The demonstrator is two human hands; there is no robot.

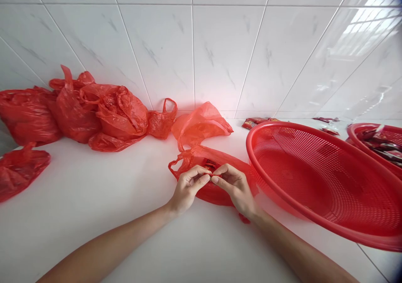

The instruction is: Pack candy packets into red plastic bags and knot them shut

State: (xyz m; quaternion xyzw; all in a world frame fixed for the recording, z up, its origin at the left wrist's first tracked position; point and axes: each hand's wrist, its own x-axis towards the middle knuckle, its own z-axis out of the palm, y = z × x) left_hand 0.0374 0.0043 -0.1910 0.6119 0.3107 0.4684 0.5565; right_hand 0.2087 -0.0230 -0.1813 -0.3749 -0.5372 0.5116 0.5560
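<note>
Red bag [232, 159] open beneath, I have the left hand [185, 190] and right hand [238, 193] pinching a small red item [213, 175] between fingertips, probably to steady it, beside the basket [292, 178], short of the worktop [125, 190]'s back edge.

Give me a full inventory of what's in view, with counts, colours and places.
Knotted or bunched bags: several, overlapping, red, left side
Loose bag: one, red, centre, near wall
Open bag: one, red, under the hands
Large basket: one, red, right
Second basket: one, red, far right, partly cut off
Packets: too many to count, red and dark, by the wall, in second basket, in open bag
Table: one, white, beneath everything
Wall tiles: many, white, grey-streaked, behind
Small item: one, red, between fingertips, mostly hidden
Left hand, right hand: bare, centre, fingertips together
</note>
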